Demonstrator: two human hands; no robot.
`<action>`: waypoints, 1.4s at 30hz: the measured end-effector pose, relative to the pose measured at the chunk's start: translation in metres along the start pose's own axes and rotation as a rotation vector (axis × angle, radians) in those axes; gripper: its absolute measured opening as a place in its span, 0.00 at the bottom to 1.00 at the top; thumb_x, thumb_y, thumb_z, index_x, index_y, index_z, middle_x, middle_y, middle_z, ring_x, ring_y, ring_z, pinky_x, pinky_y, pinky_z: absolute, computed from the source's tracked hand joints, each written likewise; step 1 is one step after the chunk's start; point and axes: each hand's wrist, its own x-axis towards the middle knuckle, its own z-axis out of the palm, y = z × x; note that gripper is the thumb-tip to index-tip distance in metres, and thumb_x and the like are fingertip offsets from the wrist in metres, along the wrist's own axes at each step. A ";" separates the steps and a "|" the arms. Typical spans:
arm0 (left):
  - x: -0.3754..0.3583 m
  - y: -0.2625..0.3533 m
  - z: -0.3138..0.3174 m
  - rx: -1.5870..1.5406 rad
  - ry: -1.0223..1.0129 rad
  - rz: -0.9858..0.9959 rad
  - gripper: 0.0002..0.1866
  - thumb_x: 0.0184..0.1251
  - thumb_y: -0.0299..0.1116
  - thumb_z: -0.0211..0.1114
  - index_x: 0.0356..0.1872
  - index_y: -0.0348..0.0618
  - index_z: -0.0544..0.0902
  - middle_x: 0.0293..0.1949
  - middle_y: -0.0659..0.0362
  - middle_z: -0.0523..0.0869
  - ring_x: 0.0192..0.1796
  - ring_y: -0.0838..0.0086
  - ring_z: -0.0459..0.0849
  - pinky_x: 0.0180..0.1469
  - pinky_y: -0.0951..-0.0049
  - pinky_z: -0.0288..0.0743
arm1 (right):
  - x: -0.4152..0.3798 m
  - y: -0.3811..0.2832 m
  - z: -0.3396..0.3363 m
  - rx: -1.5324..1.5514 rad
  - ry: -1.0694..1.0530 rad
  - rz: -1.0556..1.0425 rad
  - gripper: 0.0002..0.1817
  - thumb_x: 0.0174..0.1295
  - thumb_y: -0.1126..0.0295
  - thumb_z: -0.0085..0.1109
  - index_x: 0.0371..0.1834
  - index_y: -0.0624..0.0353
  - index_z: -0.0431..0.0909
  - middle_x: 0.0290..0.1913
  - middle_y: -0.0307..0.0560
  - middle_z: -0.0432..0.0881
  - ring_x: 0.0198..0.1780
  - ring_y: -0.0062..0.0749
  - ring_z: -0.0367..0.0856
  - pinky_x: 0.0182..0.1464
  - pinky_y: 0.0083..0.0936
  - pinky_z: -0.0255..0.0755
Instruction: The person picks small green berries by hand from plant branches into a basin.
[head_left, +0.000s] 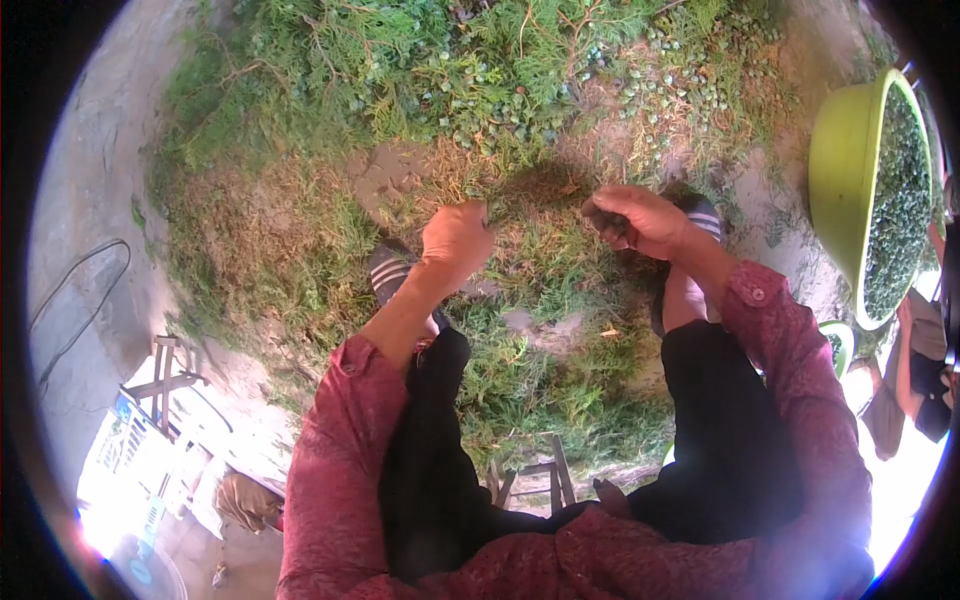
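My left hand (457, 240) is closed in a fist above the strewn greenery, its fingers turned away so that anything inside is hidden. To its right, at about the same height, my right hand (640, 222) has its fingers curled in and the thumb laid over them. Its fingertips look dark, and I cannot make out what they hold. Beyond both hands lies a heap of flat-leaved conifer branches (420, 70) with small blue-green cones among them. Loose green and brown sprigs (270, 230) cover the ground beneath and around the hands.
A lime-green basin (838, 165) full of small green cones (897, 205) stands at the right, with a smaller green container (838, 345) nearby. Another person's arm (905, 370) shows at the right edge. A wooden stool (162, 385) and a cable (75, 280) are at left.
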 end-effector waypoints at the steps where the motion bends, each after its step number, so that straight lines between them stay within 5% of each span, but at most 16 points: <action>1: -0.001 -0.002 -0.004 0.053 -0.103 0.002 0.13 0.49 0.37 0.62 0.36 0.44 0.77 0.30 0.49 0.82 0.34 0.53 0.81 0.38 0.60 0.74 | 0.000 0.000 -0.001 0.000 0.000 -0.001 0.13 0.62 0.59 0.53 0.37 0.60 0.74 0.25 0.37 0.74 0.22 0.18 0.70 0.20 0.14 0.61; 5: 0.000 0.009 -0.010 -0.087 0.024 0.029 0.16 0.49 0.37 0.63 0.41 0.44 0.77 0.33 0.49 0.82 0.36 0.53 0.81 0.39 0.60 0.75 | 0.000 0.003 -0.004 -0.021 -0.029 0.035 0.13 0.60 0.58 0.56 0.33 0.56 0.73 0.28 0.35 0.74 0.24 0.17 0.69 0.19 0.15 0.60; 8: 0.005 0.012 -0.005 -0.057 0.200 0.228 0.18 0.50 0.36 0.64 0.44 0.45 0.76 0.37 0.49 0.81 0.38 0.54 0.81 0.39 0.60 0.75 | 0.000 0.002 -0.003 -0.021 -0.040 0.043 0.12 0.60 0.58 0.56 0.32 0.56 0.73 0.28 0.35 0.74 0.24 0.17 0.69 0.20 0.15 0.60; 14: 0.003 0.006 0.015 0.061 0.142 0.122 0.13 0.50 0.33 0.64 0.38 0.44 0.76 0.35 0.49 0.79 0.39 0.55 0.80 0.38 0.60 0.75 | -0.002 0.002 0.001 -0.043 -0.014 0.043 0.12 0.60 0.58 0.56 0.33 0.55 0.73 0.28 0.34 0.74 0.24 0.17 0.70 0.21 0.15 0.62; 19: 0.007 -0.012 0.016 -0.132 0.287 0.279 0.09 0.47 0.26 0.64 0.31 0.41 0.77 0.31 0.52 0.79 0.30 0.61 0.80 0.32 0.67 0.74 | -0.001 0.006 -0.003 -0.035 -0.035 0.055 0.13 0.60 0.57 0.56 0.35 0.56 0.74 0.28 0.34 0.74 0.25 0.17 0.70 0.23 0.16 0.65; 23: -0.020 0.027 -0.018 -0.328 0.166 0.121 0.08 0.46 0.26 0.66 0.29 0.41 0.77 0.29 0.54 0.78 0.26 0.70 0.79 0.29 0.73 0.73 | -0.009 -0.001 0.009 -0.012 -0.006 0.038 0.15 0.61 0.56 0.55 0.36 0.57 0.74 0.29 0.35 0.75 0.25 0.18 0.70 0.23 0.16 0.65; 25: -0.036 0.050 -0.013 -0.527 -0.019 0.190 0.11 0.46 0.29 0.68 0.31 0.41 0.77 0.27 0.56 0.78 0.25 0.77 0.77 0.28 0.76 0.72 | -0.010 0.002 0.029 0.001 0.029 0.050 0.15 0.61 0.55 0.54 0.36 0.57 0.74 0.30 0.35 0.75 0.26 0.18 0.71 0.22 0.15 0.65; 28: -0.048 0.070 -0.003 -0.571 -0.021 0.396 0.13 0.47 0.30 0.68 0.34 0.41 0.76 0.28 0.57 0.78 0.25 0.78 0.77 0.29 0.76 0.72 | -0.003 0.008 0.038 0.043 -0.041 0.054 0.15 0.62 0.56 0.53 0.35 0.58 0.74 0.27 0.35 0.74 0.24 0.18 0.69 0.20 0.14 0.61; 29: -0.046 0.067 -0.008 -0.492 -0.023 0.399 0.13 0.50 0.30 0.64 0.38 0.38 0.75 0.30 0.54 0.80 0.27 0.66 0.80 0.32 0.70 0.75 | 0.003 0.018 0.031 0.033 -0.085 0.076 0.15 0.62 0.56 0.53 0.34 0.58 0.73 0.25 0.34 0.72 0.22 0.17 0.67 0.19 0.14 0.58; 33: -0.025 0.014 0.006 -0.495 0.169 0.062 0.13 0.51 0.30 0.63 0.39 0.39 0.76 0.30 0.52 0.81 0.29 0.61 0.81 0.35 0.66 0.75 | 0.005 0.028 0.011 -0.073 -0.147 0.154 0.14 0.63 0.57 0.52 0.35 0.59 0.73 0.22 0.35 0.69 0.17 0.15 0.62 0.17 0.14 0.54; 36: -0.010 0.003 0.010 -0.286 0.279 0.136 0.14 0.51 0.28 0.64 0.40 0.38 0.77 0.29 0.50 0.81 0.31 0.65 0.81 0.32 0.70 0.74 | 0.001 0.021 0.019 -0.108 -0.096 0.178 0.14 0.63 0.57 0.53 0.33 0.59 0.73 0.21 0.34 0.68 0.15 0.14 0.61 0.15 0.12 0.51; 42: -0.002 -0.018 0.023 -0.108 0.289 0.184 0.09 0.52 0.28 0.62 0.35 0.40 0.76 0.32 0.48 0.79 0.36 0.56 0.80 0.37 0.62 0.74 | 0.002 0.020 0.021 -0.096 -0.077 0.116 0.14 0.62 0.57 0.53 0.34 0.59 0.74 0.21 0.34 0.68 0.17 0.14 0.63 0.17 0.14 0.53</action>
